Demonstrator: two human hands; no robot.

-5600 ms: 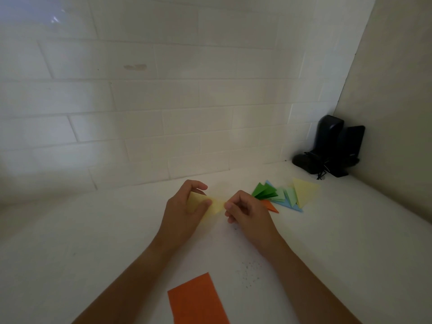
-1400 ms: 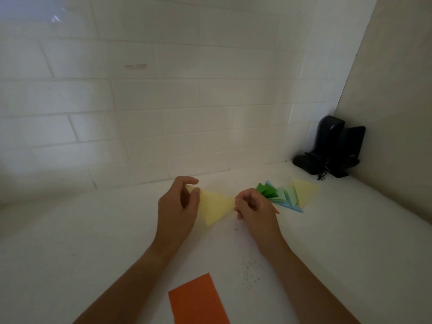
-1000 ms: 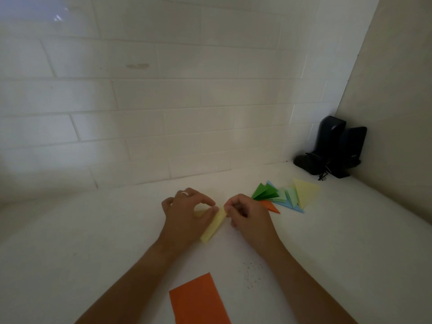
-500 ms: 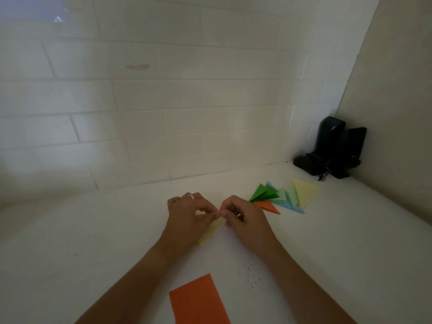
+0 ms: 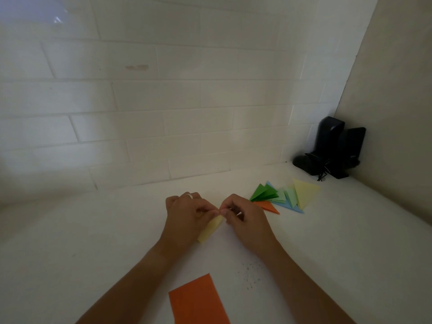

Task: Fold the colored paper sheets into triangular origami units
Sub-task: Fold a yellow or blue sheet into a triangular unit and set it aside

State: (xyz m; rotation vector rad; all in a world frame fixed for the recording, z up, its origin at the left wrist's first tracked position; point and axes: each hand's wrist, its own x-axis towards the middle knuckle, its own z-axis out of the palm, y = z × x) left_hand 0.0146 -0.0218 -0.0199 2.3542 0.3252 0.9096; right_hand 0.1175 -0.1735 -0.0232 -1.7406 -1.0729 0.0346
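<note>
On the white counter (image 5: pixel 93 242), left hand (image 5: pixel 187 216) and right hand (image 5: pixel 247 220) fingers pinch the yellow paper (image 5: pixel 210 230).

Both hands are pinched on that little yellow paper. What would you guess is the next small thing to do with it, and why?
Probably run the fingertips along the yellow paper to sharpen its crease. The left hand and right hand both pinch its upper end, and it looks folded narrow, but not yet like the finished triangles piled to the right. The orange sheet lies flat, unfolded.
</note>
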